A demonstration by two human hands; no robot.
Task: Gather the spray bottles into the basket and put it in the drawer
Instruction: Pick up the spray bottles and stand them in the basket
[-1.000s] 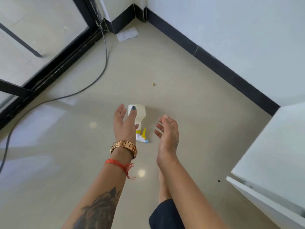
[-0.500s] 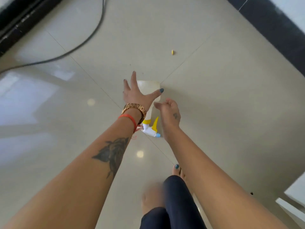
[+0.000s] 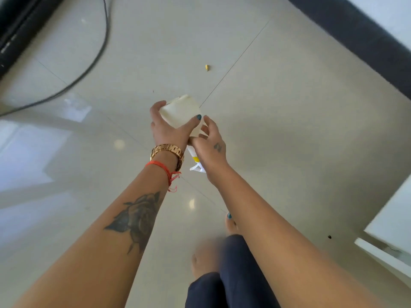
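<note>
Both hands now close on the cream plastic spray bottle [image 3: 181, 112]; earlier they hovered spread above it. Left hand [image 3: 165, 130] grips its body, right hand [image 3: 210, 143] holds the neck just beside. First pickup only; basket and drawer unseen, everything else remains.

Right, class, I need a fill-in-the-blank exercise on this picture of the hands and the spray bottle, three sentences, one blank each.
1. Both hands hold one white spray ____.
2. The left hand grips the spray bottle around its body, and on that wrist sits a gold ____.
3. The right hand holds the bottle near its neck, just above a ____ band.

Missing words: bottle; watch; yellow
</note>
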